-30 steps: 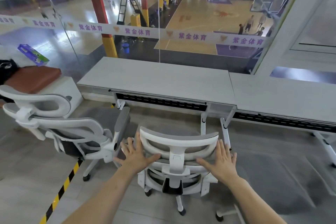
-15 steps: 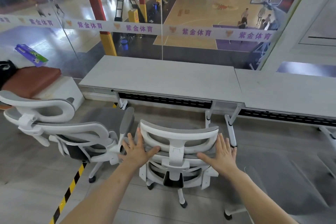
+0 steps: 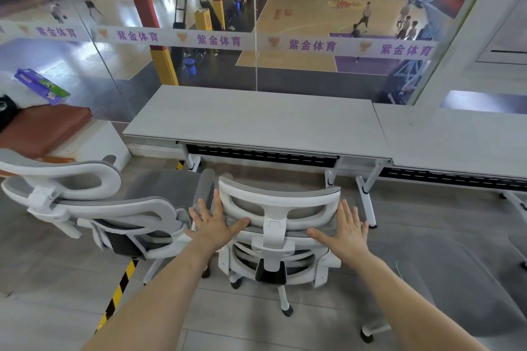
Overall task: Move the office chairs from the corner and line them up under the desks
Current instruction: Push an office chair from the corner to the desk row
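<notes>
Head view: both spread hands, left hand (image 3: pixel 214 226) and right hand (image 3: pixel 346 234), stay flat on the white-framed grey mesh office chair (image 3: pixel 278 225), now nearer the pale grey surface (image 3: pixel 256 120).

The left chair (image 3: pixel 94 208) is cut off by the picture's left edge, and its seat hides behind its backrest. The right-hand desk (image 3: pixel 456 139) runs off the right edge. The middle chair (image 3: pixel 278 225) hides its own seat (only some castors show), while the players beyond the glass are too small to make out.
</notes>
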Motion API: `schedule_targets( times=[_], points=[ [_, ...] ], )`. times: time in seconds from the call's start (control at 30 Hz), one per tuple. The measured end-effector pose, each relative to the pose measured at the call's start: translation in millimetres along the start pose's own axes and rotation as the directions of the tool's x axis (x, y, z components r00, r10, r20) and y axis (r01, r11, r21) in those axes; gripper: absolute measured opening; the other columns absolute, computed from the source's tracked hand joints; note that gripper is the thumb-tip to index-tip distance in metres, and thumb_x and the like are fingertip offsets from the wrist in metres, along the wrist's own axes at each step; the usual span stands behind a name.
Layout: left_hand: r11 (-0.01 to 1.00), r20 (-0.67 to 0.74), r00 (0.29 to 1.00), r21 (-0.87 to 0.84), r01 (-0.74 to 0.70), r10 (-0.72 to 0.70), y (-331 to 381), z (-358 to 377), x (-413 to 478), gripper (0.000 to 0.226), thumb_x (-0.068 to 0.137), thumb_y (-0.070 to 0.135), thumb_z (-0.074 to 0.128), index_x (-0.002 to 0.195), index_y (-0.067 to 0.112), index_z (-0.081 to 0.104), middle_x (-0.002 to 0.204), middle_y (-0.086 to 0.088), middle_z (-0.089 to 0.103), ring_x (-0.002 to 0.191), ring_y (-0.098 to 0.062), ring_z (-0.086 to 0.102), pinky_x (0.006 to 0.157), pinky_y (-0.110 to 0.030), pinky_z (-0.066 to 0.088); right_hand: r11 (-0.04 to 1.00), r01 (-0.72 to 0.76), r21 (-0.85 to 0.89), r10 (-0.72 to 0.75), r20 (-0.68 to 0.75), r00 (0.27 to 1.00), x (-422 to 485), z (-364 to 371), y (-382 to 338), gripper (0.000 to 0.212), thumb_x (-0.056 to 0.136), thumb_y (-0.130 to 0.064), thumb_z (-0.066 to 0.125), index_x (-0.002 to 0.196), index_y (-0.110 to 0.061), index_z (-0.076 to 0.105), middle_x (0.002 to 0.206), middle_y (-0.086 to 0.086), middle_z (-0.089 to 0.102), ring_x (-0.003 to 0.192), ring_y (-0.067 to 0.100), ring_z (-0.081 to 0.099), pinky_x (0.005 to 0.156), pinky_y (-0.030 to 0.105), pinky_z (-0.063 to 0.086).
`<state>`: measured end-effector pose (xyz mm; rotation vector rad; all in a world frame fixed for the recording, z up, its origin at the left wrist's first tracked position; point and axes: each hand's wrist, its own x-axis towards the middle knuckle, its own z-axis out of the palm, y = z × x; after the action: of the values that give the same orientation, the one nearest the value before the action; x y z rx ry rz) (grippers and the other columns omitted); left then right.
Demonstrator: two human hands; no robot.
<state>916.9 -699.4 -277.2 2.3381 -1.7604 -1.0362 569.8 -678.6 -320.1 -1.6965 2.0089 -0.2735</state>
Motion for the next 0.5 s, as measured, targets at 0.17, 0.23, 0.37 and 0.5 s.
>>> schedule_targets(
  times=[0.17, 0.23, 0.37, 0.5],
  points=[
    [1.000, 0.026, 1.000, 0.008, -0.006, 0.006, -1.6, -9.0, 7.5, 0.125, 0.075, 0.094, 0.050, 0.152, 0.045, -0.036, 0.167, -0.013, -0.033, 0.152, -0.041, -0.031, 0.120, -0.074, 0.005, 1.000, -0.014, 0.005, 0.014, 0.005, 1.000, 7.9, 1.1, -7.7, 0.140, 0.059, -0.110, 0.032, 0.164, -0.029, -0.012, 0.171, -0.009, -0.018, 0.156, 0.020, -0.021, 0.125, 0.058, -0.011],
    [1.000, 0.026, 1.000, 0.006, -0.009, 0.009, -1.3, -10.7, 9.7, 0.125, 0.076, 0.094, 0.051, 0.152, 0.045, -0.036, 0.167, -0.013, -0.033, 0.152, -0.041, -0.031, 0.120, -0.074, 0.005, 1.000, -0.015, 0.000, 0.015, 0.000, 1.000, 10.4, 0.6, -9.7, 0.141, 0.057, -0.111, 0.030, 0.164, -0.029, -0.011, 0.172, -0.009, -0.016, 0.157, 0.020, -0.020, 0.125, 0.059, -0.010],
    [1.000, 0.019, 1.000, -0.006, -0.009, 0.009, -3.6, -10.6, 12.1, 0.126, 0.074, 0.095, 0.050, 0.151, 0.047, -0.037, 0.167, -0.012, -0.034, 0.152, -0.040, -0.032, 0.119, -0.075, 0.003, 1.000, -0.010, -0.003, 0.010, 0.001, 1.000, 13.2, 1.1, -13.0, 0.143, 0.054, -0.112, 0.028, 0.164, -0.029, -0.009, 0.172, -0.009, -0.012, 0.158, 0.021, -0.016, 0.124, 0.060, -0.009],
    [1.000, 0.025, 1.000, -0.002, -0.010, 0.010, -5.5, -11.2, 15.5, 0.127, 0.071, 0.097, 0.049, 0.149, 0.049, -0.038, 0.167, -0.011, -0.034, 0.151, -0.040, -0.033, 0.119, -0.076, 0.002, 1.000, -0.015, 0.009, 0.015, -0.008, 1.000, 14.2, 2.1, -13.6, 0.141, 0.055, -0.111, 0.031, 0.164, -0.030, -0.009, 0.172, -0.009, -0.012, 0.158, 0.021, -0.016, 0.124, 0.060, -0.011]
  ],
)
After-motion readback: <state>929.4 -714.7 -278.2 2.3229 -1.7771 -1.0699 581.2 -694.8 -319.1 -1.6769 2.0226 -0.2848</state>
